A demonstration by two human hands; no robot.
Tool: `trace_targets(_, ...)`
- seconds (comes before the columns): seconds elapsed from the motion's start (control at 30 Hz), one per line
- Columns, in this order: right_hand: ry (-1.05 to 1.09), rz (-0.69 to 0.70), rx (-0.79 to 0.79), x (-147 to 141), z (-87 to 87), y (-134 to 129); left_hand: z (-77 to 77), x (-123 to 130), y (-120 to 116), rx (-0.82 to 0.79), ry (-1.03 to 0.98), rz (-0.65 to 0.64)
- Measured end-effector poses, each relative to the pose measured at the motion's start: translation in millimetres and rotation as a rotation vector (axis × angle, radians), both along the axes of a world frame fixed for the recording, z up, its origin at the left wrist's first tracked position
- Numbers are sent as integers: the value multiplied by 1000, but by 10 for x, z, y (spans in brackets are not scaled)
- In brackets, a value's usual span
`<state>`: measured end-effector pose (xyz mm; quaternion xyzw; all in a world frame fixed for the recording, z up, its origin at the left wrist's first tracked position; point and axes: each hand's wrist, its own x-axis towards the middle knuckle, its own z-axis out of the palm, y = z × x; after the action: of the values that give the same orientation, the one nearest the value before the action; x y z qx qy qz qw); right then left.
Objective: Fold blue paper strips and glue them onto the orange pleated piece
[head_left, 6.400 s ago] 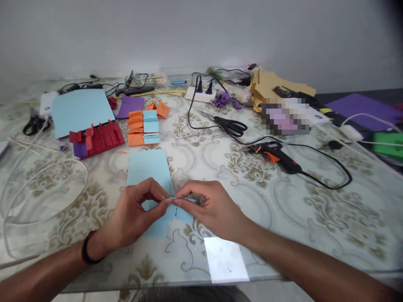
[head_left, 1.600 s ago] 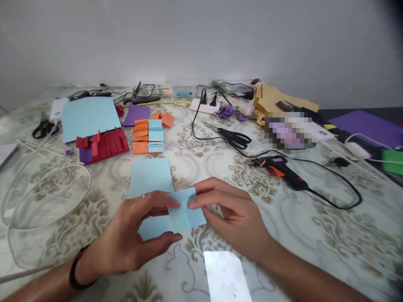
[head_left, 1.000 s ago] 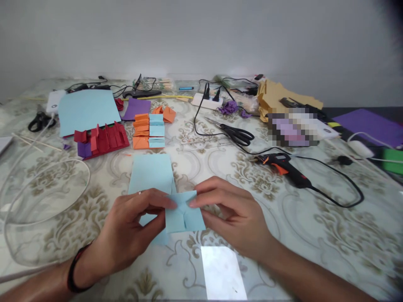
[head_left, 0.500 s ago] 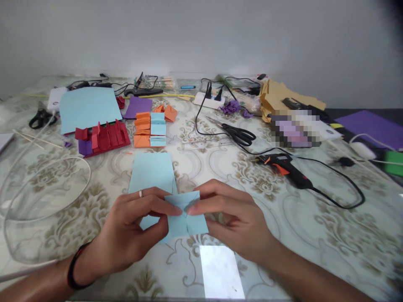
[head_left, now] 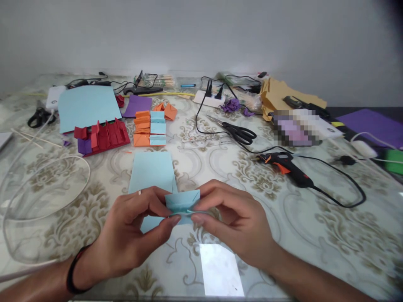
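Between both hands is a small piece of light blue folded paper (head_left: pixel 182 199), its upper flap standing up and its lower part bent under. My left hand (head_left: pixel 138 230) pinches its left side, thumb below and fingers behind. On the right edge, my right hand (head_left: pixel 234 220) grips it the same way, the two thumb tips close together. Under and behind the hands lies a light blue paper sheet (head_left: pixel 153 170), partly hidden by the left hand. Farther back sit folded orange paper pieces (head_left: pixel 142 128) beside folded light blue pieces (head_left: pixel 158 126).
Red folded paper pieces (head_left: pixel 110 136) and a large light blue sheet (head_left: pixel 86 107) lie at left. Black-handled scissors (head_left: pixel 239 132) and a corded glue gun (head_left: pixel 288 167) lie right of centre. A power strip (head_left: pixel 209 98) stands near the wall. A white cable (head_left: pixel 90 172) loops at left.
The lower part of the small blue paper, flat and facing me before, is now folded back along a crease. Both thumbs have moved to its lower edge.
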<state>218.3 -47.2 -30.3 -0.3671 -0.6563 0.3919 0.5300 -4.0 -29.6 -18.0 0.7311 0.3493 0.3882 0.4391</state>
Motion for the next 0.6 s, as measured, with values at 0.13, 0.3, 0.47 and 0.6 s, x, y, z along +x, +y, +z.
trace_targets(0.13, 100, 9, -144, -26, 6, -7, 2, 6, 11, -22, 13, 23)
trace_targets(0.3, 94, 13, -196, -31, 39, 20, 42, 12, 48, 8, 66, 21)
trace_targets(0.47, 126, 58, -275, -45, 24, 19, 63, 32, 54, -6, 78, 16)
trace_targets(0.6, 133, 27, -344, -56, -20, 9, 11, 39, 42, -66, 73, 28)
